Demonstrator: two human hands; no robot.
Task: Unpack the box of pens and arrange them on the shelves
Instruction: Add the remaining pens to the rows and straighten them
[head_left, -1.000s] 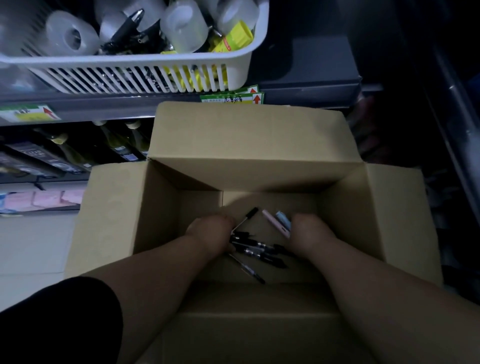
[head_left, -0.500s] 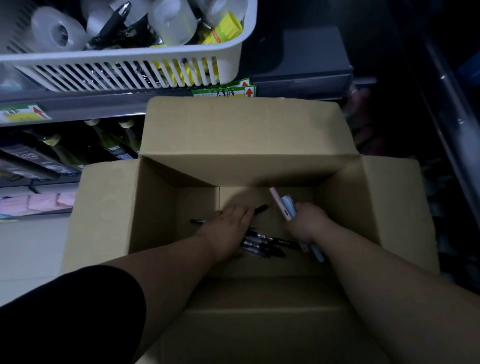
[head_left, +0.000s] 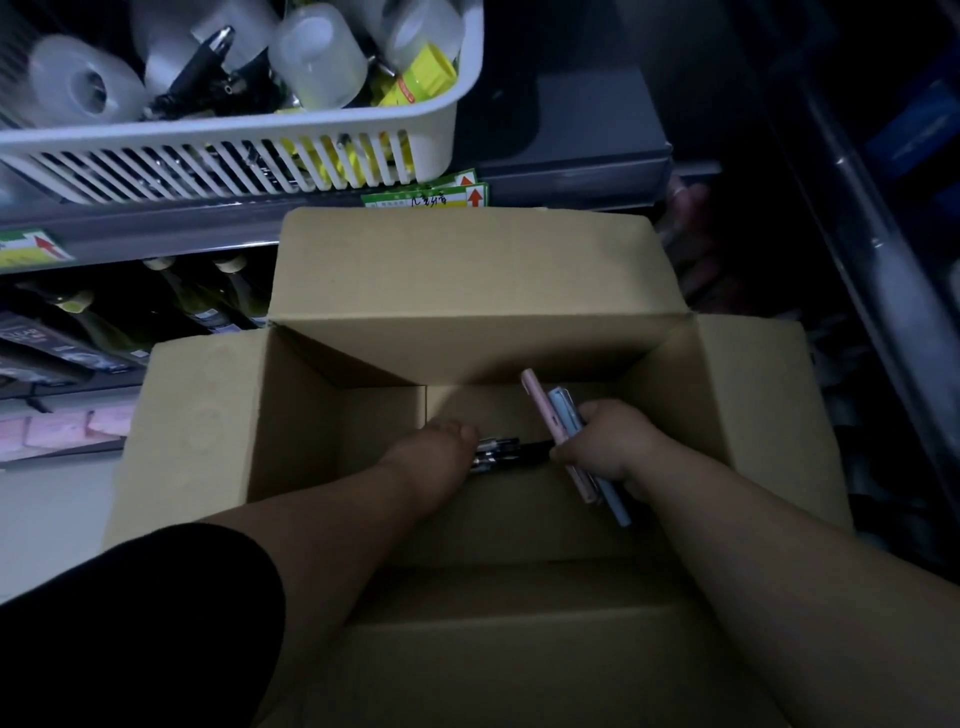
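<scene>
Dim shelving (head_left: 156, 236) backs a matte cardboard box (head_left: 467, 291) where left hand (head_left: 441, 460) grips black pens (head_left: 511, 451), right hand (head_left: 610, 447) pastel pens (head_left: 551, 415).

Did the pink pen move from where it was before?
Yes. Gripped by the right hand, the pink pen has come up: its tip now reaches the far flap of the cardboard box.

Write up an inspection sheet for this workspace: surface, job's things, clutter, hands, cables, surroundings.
Surface: cardboard box, flaps open, floor dim.
Job's things: black pens lying on the box floor; pink pen and blue pen held in the right hand.
Clutter: white basket on the grey shelf, holding tape rolls and yellow packets.
Hands: right hand grips both coloured pens; left hand rests on the black pens, grip unclear.
Cables: nothing seen.
Surroundings: price labels on the shelf edge; bottles on the shelf below.
</scene>
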